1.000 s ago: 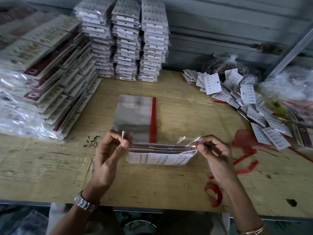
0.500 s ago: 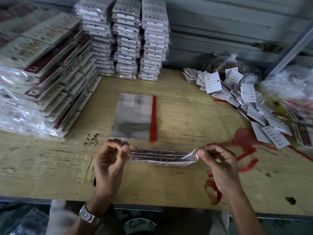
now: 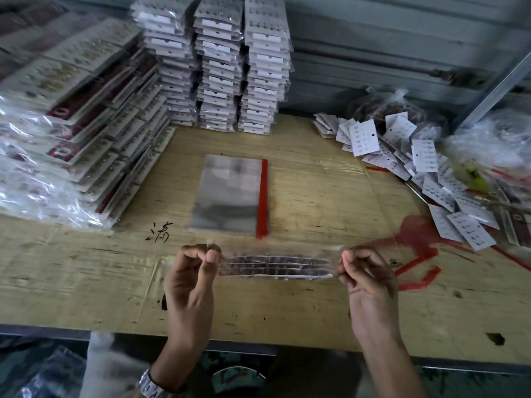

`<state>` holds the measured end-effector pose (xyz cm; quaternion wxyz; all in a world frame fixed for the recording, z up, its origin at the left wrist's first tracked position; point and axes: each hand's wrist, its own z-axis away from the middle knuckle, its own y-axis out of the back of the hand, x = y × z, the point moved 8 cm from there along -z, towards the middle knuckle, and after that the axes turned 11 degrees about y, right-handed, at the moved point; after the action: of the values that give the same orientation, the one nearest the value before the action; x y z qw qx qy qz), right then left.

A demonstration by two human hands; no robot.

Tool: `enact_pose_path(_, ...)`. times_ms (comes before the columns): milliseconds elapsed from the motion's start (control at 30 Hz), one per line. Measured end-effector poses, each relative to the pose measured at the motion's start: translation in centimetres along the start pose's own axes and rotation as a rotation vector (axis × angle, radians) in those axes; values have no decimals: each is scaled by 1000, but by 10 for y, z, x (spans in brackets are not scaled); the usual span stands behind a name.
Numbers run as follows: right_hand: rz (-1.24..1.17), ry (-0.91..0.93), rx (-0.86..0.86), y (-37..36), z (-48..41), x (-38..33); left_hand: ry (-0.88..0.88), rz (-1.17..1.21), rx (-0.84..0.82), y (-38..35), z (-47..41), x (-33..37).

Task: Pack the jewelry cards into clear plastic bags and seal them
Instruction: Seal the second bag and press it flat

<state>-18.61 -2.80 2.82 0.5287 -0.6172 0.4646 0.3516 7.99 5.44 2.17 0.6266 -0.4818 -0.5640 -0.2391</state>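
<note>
A clear plastic bag (image 3: 275,265) holding a bundle of jewelry cards hangs edge-on just above the wooden table (image 3: 316,173). My left hand (image 3: 192,280) pinches the bag's left corner between thumb and fingers. At the opposite end my right hand (image 3: 365,280) pinches the right corner. Only the cards' top edges show through the plastic. Behind the bag lies a flat stack of empty clear bags (image 3: 230,193) with a red strip along its right side. Loose white jewelry cards (image 3: 425,173) are scattered at the right.
Tall stacks of packed cards (image 3: 215,67) stand at the back. More bagged cards (image 3: 71,133) lean in rows at the left. Crumpled plastic bags (image 3: 494,139) sit at the far right. Red peeled strips (image 3: 416,271) lie by my right hand.
The bag has tipped from showing its white card face to lying edge-on. Both hands sank a little toward the table and kept their pinch on the corners.
</note>
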Motion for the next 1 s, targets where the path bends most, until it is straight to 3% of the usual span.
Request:
enact_pose_path(267,140,142,10,-12,-37,-15,27,-87,-15,-22,-36,16)
enact_pose_path(467,125,312,-19,-10,-63,-37,-59,-114,-93,-40,-70,35)
enact_pose_path(700,338,214,-34,16,-33,-9,66,-92,-136,-22,-44,-7)
enact_pose_path(1000,296,162,-14,13,-6,-5,76,-54,54,-2,-9,-11)
